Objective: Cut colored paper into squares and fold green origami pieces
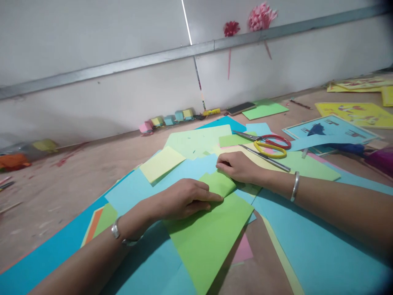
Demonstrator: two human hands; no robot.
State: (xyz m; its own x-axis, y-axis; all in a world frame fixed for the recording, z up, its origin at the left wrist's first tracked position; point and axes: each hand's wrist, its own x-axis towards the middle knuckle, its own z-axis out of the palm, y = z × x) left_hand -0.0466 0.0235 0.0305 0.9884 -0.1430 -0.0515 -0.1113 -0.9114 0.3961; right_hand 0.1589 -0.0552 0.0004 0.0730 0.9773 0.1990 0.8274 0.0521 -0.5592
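Note:
A sheet of bright green paper (211, 229) lies in front of me, its far end folded over toward me in a flap (221, 185). My left hand (184, 198) rests on the sheet with the index finger stretched out along the edge of the flap; its other fingers are partly curled. At the flap's far corner, my right hand (235, 167) is closed, thumb and fingers pinched on the green paper. Just beyond the right hand lie scissors (270, 146) with red and yellow handles and a slim metallic pen-like stick (267, 159).
Blue sheets (322, 237), a pale yellow piece (162, 164) and light green paper (196, 141) overlap beneath and around the hands. Along the wall stand small paper blocks (168, 120) and a dark phone (241, 108). Illustrated cards (331, 129) lie at the right.

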